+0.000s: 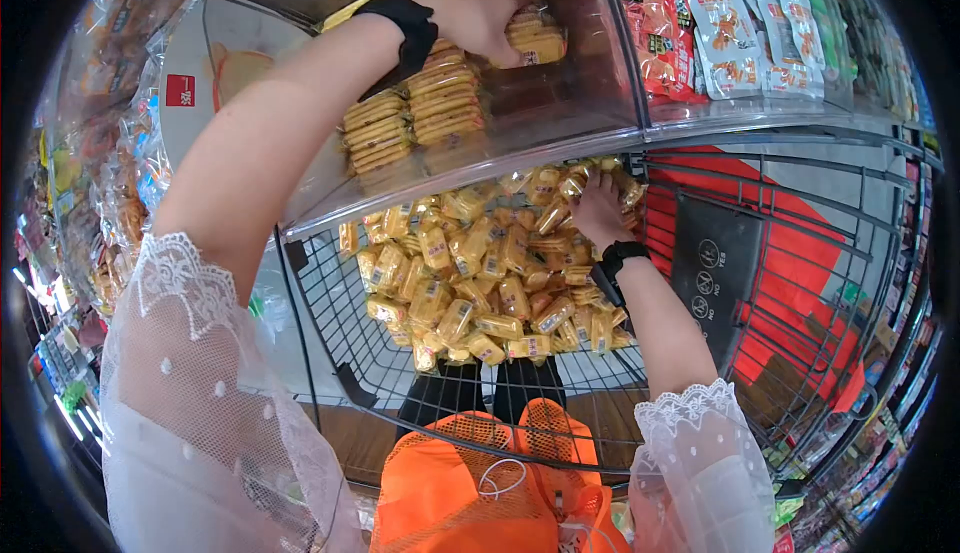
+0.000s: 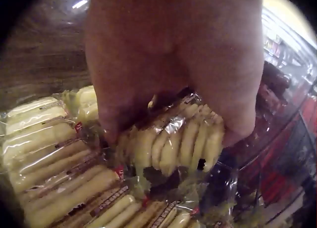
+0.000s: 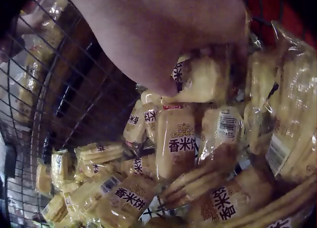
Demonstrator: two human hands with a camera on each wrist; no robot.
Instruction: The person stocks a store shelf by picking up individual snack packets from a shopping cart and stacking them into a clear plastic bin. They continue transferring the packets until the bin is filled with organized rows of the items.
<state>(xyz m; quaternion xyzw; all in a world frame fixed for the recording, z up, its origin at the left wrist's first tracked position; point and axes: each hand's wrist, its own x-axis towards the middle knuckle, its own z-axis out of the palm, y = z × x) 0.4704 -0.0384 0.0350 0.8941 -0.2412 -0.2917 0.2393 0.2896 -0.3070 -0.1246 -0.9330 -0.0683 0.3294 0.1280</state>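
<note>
The left hand (image 1: 482,28) grips 1 row of packets (image 2: 173,139) between thumb and fingers; better press its 2 ends gently. The right hand (image 1: 598,213) grasps packaged crackers (image 3: 203,82) beneath its fingers.

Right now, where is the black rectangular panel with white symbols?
In the head view, the panel is at the right side of the black wire cart, just right of the right hand.

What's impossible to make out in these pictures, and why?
- Lowest packets in the cart: head view, buried under others.
- Top of the stack in the left hand: left wrist view, covered by the palm.
- Whether the right hand grips anything: right wrist view, its own palm hides most fingers.
- Goods at the right edge: head view, too small and blurred.
</note>
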